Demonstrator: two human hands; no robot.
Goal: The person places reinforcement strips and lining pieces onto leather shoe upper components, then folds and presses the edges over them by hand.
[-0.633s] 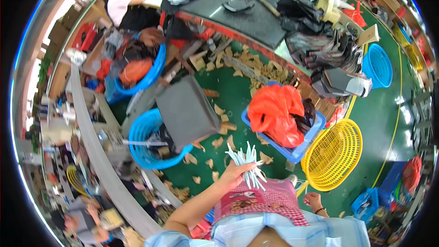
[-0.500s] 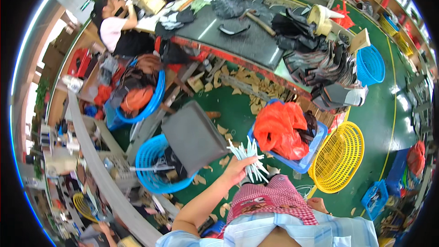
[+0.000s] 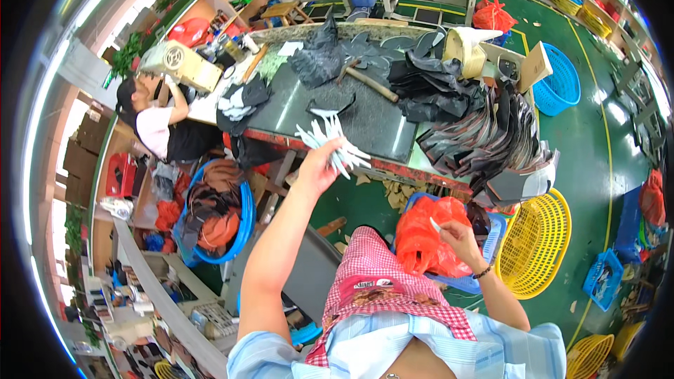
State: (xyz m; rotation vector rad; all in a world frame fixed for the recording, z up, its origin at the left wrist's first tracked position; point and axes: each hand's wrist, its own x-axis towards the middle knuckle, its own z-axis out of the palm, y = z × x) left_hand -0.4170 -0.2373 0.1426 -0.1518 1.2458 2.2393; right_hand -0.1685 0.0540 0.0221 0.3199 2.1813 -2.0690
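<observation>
My left hand [image 3: 320, 170] is closed round a loose bunch of thin white strips [image 3: 333, 139], their ends fanning out on both sides. It is held up in front of the near edge of the workbench [image 3: 281, 114]. Just past the strips, a curved black piece [image 3: 347, 106] lies partly hidden on the bench top. My right hand [image 3: 461, 244] pinches a small white piece [image 3: 434, 224], which looks like one of the strips. That hand is above a red plastic bag [image 3: 425, 233] in a blue crate [image 3: 497, 233]; whether it touches the bag I cannot tell.
On the bench are a hammer [image 3: 375, 85], black sheet pieces [image 3: 428, 78] and a long stack of dark cut pieces [image 3: 484, 133]. A yellow basket [image 3: 537, 267] stands right of the crate. A grey seat [image 3: 309, 267] is by my left arm. Another person [image 3: 154, 116] sits far left.
My left hand has risen forward with the strips, from beside the seat to the bench edge. My right hand has come up from my hip and now shows a small white piece.
</observation>
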